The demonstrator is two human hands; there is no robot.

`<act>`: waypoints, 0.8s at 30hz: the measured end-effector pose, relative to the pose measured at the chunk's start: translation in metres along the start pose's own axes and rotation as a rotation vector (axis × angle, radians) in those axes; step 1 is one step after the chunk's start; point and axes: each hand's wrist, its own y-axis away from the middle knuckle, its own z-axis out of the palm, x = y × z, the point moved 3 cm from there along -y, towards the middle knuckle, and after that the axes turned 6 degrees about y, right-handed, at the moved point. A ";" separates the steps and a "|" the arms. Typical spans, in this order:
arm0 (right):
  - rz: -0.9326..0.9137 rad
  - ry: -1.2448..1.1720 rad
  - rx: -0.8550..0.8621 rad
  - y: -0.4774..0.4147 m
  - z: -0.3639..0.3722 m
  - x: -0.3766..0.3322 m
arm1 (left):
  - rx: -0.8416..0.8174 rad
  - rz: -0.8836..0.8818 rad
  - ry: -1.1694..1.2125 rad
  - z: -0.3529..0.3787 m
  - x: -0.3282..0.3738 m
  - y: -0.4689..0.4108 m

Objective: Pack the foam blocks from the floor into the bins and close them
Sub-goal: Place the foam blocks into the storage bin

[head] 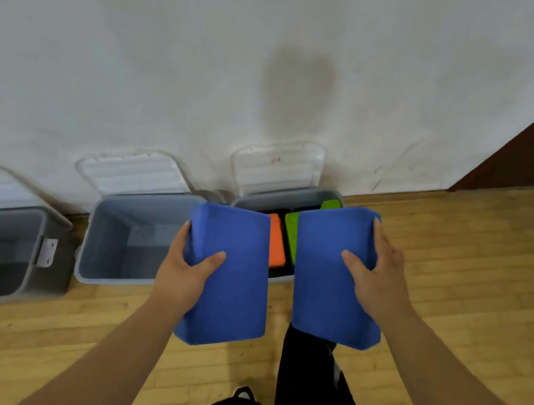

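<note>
Fingers of my right hand wrap one edge of the right blue block, thumb across its face; my left hand grips the left blue block the same way. On the head view both hang just before the part-filled bin, over its orange block and green block. I judge this the carrying-in step. Next I'd lower them in, or use the empty bin left of it.

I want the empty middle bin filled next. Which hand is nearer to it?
Left. The left hand, gripping a blue block, is just right of the middle bin; the right hand, gripping the other blue block, is farther right, by the right bin.
</note>
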 end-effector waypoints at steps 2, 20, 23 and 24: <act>-0.009 0.006 -0.045 -0.049 0.013 0.004 | 0.028 -0.035 -0.003 0.019 0.001 -0.031; 0.058 0.294 -0.393 -0.392 0.221 0.130 | 0.046 -0.363 -0.073 0.179 -0.132 -0.327; 0.060 0.373 -0.416 -0.419 0.256 0.167 | 0.047 -0.389 -0.070 0.196 -0.180 -0.358; 0.031 0.451 -0.403 -0.425 0.264 0.177 | 0.052 -0.396 -0.067 0.201 -0.194 -0.364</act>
